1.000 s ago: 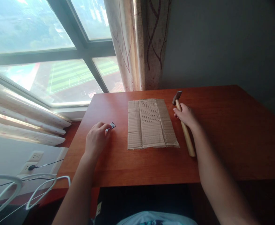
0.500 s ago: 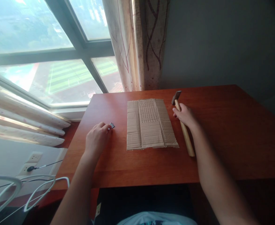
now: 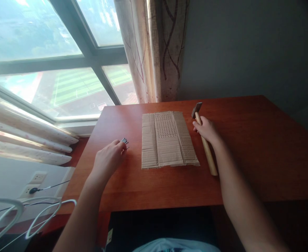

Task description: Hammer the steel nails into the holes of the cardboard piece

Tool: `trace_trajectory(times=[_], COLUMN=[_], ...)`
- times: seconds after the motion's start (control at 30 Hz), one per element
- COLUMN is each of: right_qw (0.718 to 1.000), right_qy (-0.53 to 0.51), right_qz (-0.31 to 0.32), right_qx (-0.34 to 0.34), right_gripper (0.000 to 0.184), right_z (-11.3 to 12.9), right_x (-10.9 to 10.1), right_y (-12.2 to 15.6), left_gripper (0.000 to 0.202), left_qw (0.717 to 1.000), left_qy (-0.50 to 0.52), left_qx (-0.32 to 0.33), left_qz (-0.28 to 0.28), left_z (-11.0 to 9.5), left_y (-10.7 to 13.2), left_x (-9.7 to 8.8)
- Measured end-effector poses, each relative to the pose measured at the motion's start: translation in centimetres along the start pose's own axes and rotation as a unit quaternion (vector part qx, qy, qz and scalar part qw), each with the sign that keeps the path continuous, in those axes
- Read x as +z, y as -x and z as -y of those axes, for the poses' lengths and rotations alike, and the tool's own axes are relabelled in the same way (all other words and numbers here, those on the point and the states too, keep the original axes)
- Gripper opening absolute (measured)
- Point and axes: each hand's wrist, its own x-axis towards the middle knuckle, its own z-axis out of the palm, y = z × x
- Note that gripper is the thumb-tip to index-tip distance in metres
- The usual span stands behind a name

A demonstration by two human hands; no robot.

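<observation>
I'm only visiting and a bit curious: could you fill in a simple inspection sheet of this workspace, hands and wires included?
Surface: reddish-brown wooden table.
Things in use: hammer; thin metal-looking pieces; flat, creased cardboard with a grid of small dots or holes.
Clutter: white loops at the picture's lower left; what they are is unclear.
Hands: right hand grips the hammer near its head; left hand is at the thin pieces, its hold unclear.
Cables: black plug in a wall socket, thin dark cable attached.
Surroundings: window, patterned curtain, grey wall.

Ribbed cardboard, wooden handle, glossy table
</observation>
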Motion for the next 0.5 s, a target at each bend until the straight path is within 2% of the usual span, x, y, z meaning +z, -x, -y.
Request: trace_trajectory(times=[0.07,0.13,0.23,0.3,0.37,0.5], right_qw=[1.000,1.000,1.000,1.000,1.000,1.000], right_qy=[0.001,0.002,0.004,0.004,0.003,-0.001], right_qz=[0.001,0.001,-0.001,-0.002,-0.002,-0.002], right_qx=[0.000,-0.001,0.001,0.002,0.003,0.006], right_gripper=[0.013,0.013,0.013,0.012,0.012,0.010], right_z=[0.1,0.1,0.3,0.5,0.6,0.8], right_x=[0.0,0.0,-0.1,-0.2,-0.2,-0.2], right_y=[0.0,0.1,0.2,0.2,0.3,0.3], left_gripper=[0.015,0.013,0.011,0.010,0.010,0.008], left_qw=[0.997,0.981,0.927,0.889,0.866,0.855], left_qy=[0.056,0.152,0.336,0.429,0.481,0.485], left_qx=[0.002,0.009,0.023,0.034,0.072,0.177], left_qz=[-0.058,-0.121,-0.165,-0.154,-0.117,-0.058], left_z=[-0.6,-1.3,-2.9,-4.6,-6.7,-10.8], left_y=[0.3,0.5,0.4,-0.1,-0.8,-3.1], left_x=[-0.7,-1.5,-3.1,-4.2,-5.1,-6.1])
